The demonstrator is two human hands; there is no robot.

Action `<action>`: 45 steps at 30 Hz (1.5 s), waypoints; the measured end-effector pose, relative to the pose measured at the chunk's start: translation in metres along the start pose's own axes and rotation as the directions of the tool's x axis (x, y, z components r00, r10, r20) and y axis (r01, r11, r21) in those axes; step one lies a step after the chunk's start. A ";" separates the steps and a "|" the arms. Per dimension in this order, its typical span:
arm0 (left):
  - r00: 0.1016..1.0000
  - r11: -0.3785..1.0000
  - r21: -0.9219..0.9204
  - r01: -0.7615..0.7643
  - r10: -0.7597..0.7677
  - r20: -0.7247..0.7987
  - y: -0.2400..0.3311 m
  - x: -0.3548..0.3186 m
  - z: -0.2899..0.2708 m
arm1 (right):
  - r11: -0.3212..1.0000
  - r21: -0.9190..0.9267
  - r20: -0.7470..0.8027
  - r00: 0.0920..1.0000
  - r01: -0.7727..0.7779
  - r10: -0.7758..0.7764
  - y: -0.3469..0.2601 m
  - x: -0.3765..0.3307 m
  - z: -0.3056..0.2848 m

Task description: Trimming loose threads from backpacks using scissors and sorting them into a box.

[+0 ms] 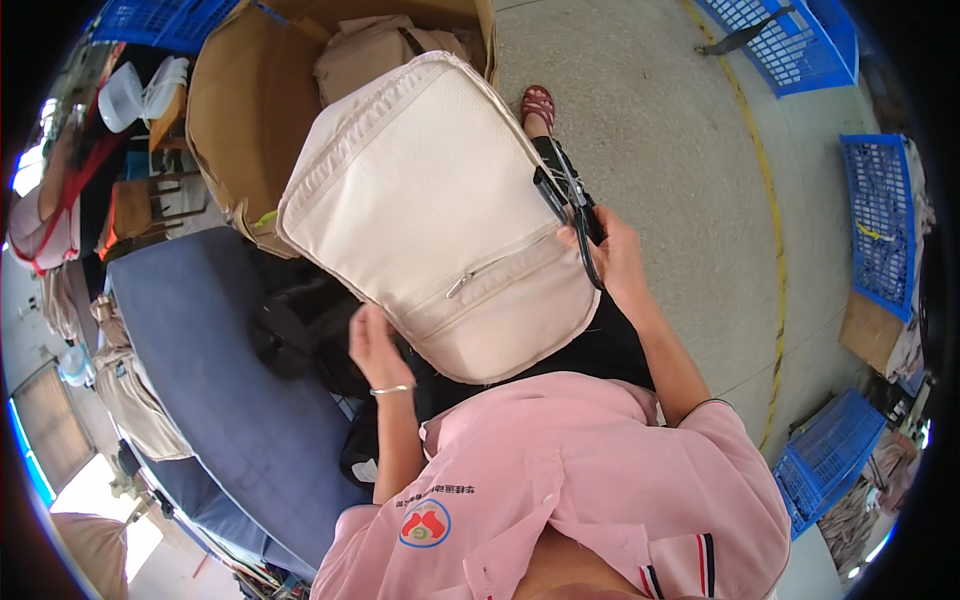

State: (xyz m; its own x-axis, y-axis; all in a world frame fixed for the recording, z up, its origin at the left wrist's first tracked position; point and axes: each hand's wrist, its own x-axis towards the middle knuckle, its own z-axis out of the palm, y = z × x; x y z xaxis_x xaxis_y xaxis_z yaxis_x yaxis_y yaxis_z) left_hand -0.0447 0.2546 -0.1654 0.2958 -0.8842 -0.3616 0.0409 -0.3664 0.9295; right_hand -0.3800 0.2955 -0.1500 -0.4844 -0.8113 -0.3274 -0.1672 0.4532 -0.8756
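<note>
A cream fabric bag panel point(430, 190) with a zipped pocket lies tilted across my lap, its far end over an open cardboard box. My right hand point(622, 262) is closed round the black handles of a pair of scissors point(580, 195), whose blades point away from me along the panel's right edge. The right fingertips also touch that edge. At the lower left edge, my left hand point(376, 348), slightly blurred and wearing a bangle, has its fingers bent against the fabric. A metal zip pull point(460, 284) shows on the pocket.
The big cardboard box point(225, 120) holds more beige fabric pieces point(385, 50). A blue-grey padded surface point(215, 350) stands at my left. Blue plastic crates point(880, 220) line the right side, beyond a yellow floor line point(768, 210). Another person's arm point(50, 200) appears at far left.
</note>
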 end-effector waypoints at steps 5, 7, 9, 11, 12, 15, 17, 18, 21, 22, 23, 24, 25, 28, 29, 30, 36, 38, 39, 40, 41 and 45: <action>0.982 0.983 -0.143 0.119 -0.095 0.165 -0.007 -0.025 0.003 | 1.000 -0.021 -0.034 0.999 0.006 -0.007 -0.008 -0.005 0.003; 0.983 0.934 -0.323 0.156 -0.113 0.147 -0.001 -0.018 0.004 | 0.999 -0.041 -0.041 0.999 -0.013 0.012 -0.016 -0.013 0.005; 0.996 0.943 -0.322 0.086 -0.070 0.059 0.005 -0.014 0.011 | 0.998 -0.060 -0.053 0.998 -0.035 0.032 -0.019 -0.017 0.008; 0.995 0.973 -0.230 -0.017 -0.005 -0.096 0.006 -0.008 0.010 | 0.999 0.002 -0.090 0.995 -0.049 0.049 -0.013 -0.022 0.014; 0.995 0.971 -0.237 -0.023 0.000 -0.097 0.002 -0.005 0.006 | 0.999 0.002 -0.091 0.995 -0.039 0.039 -0.009 -0.022 0.015; 0.997 0.975 -0.222 0.019 -0.036 -0.073 0.000 0.001 -0.003 | 1.000 0.000 -0.133 0.991 0.009 -0.009 0.001 -0.020 0.019; 0.989 0.946 -0.288 0.150 -0.140 0.055 0.009 0.000 -0.003 | 1.000 -0.028 -0.168 0.986 -0.001 -0.004 0.002 -0.020 0.020; 0.990 0.945 -0.294 0.142 -0.134 0.049 0.014 0.000 -0.003 | 1.000 -0.028 -0.162 0.987 0.009 -0.013 0.003 -0.020 0.021; 0.993 0.959 -0.264 -0.098 0.110 0.033 0.050 -0.006 0.008 | 0.998 -0.059 -0.148 0.988 0.036 -0.045 0.007 -0.023 0.027; 0.973 0.951 -0.216 -0.222 0.231 0.018 0.072 -0.007 0.013 | 0.987 0.152 -0.105 0.994 0.052 -0.036 0.009 -0.027 0.034; 0.943 0.928 -0.183 -0.324 0.333 0.017 0.096 -0.010 0.016 | 0.933 0.357 -0.055 0.998 0.055 -0.037 0.008 -0.032 0.040; 0.902 0.894 -0.150 -0.423 0.430 0.017 0.120 -0.014 0.019 | 0.932 0.357 -0.042 0.998 0.065 -0.053 0.002 -0.037 0.041; 0.844 0.845 -0.034 -0.534 0.535 0.037 0.141 -0.018 0.018 | 0.909 0.413 0.029 0.998 -0.061 0.053 -0.005 -0.042 0.040; 0.648 0.622 0.185 -0.761 0.716 0.259 0.209 -0.030 0.012 | 0.842 0.539 -0.021 0.999 -0.018 0.035 0.016 -0.039 0.029; 0.560 0.509 0.233 -0.829 0.748 0.358 0.230 -0.034 0.008 | 0.835 0.550 -0.082 0.996 0.006 0.046 0.016 -0.035 0.021; 0.516 0.434 0.279 -0.857 0.738 0.435 0.254 -0.044 0.005 | 0.829 0.558 -0.143 0.988 0.032 0.058 0.011 -0.033 0.010; 0.128 0.077 0.102 -0.992 0.563 0.817 0.338 -0.047 0.030 | 0.784 0.248 -0.622 0.715 0.568 -0.321 0.020 -0.023 -0.049; 0.001 -0.007 0.005 -1.000 0.475 0.880 0.320 -0.025 0.076 | 0.906 0.370 -0.428 0.903 0.207 -0.031 -0.022 -0.038 -0.058; -0.018 -0.010 -0.015 -1.000 0.434 0.901 0.306 -0.013 0.099 | 0.898 0.381 -0.411 0.910 0.220 -0.049 -0.026 -0.040 -0.061; -0.033 -0.014 -0.030 -0.999 0.388 0.921 0.285 0.003 0.117 | 0.889 0.396 -0.388 0.919 0.230 -0.065 -0.028 -0.039 -0.063; -0.031 0.026 -0.044 -0.999 0.392 0.919 0.263 0.022 0.130 | 0.906 0.362 -0.362 0.929 0.220 -0.082 -0.039 -0.041 -0.060; 0.022 0.206 -0.052 -0.977 0.344 0.939 0.221 0.075 0.177 | 0.928 -0.127 -0.197 0.908 0.349 -0.369 -0.023 -0.031 -0.075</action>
State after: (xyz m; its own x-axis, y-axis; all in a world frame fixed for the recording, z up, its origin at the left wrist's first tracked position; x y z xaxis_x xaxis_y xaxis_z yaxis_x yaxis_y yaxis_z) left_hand -0.1822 0.0564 0.0003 -0.8751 -0.4178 0.2442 -0.2306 0.8036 0.5487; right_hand -0.4262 0.3380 -0.0933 -0.5478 -0.8312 0.0953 -0.4334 0.1845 -0.8821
